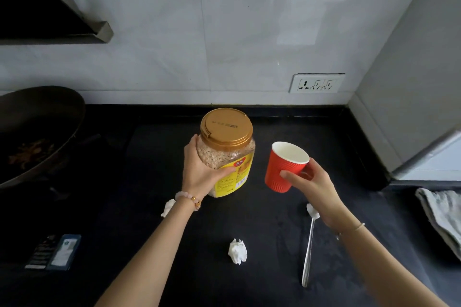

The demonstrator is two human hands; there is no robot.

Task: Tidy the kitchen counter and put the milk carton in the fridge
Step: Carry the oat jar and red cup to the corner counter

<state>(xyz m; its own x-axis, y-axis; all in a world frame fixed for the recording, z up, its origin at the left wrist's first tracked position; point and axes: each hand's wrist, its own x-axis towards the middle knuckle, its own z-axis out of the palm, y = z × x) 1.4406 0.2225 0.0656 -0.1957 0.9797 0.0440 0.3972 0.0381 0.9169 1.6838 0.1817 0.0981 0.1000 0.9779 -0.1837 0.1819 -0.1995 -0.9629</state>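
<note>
A clear plastic jar of oats with a gold lid and yellow label stands on the black counter. My left hand grips its left side. My right hand holds a red ribbed paper cup, tilted slightly, to the right of the jar. A metal spoon lies on the counter under my right wrist. Two crumpled white tissues lie on the counter, one near the front and one partly behind my left wrist. No milk carton or fridge is visible.
A dark wok with food remains sits at the left. A dark flat packet lies front left. A grey cloth lies at the right edge. A wall socket is on the tiled back wall; a range hood hangs upper left.
</note>
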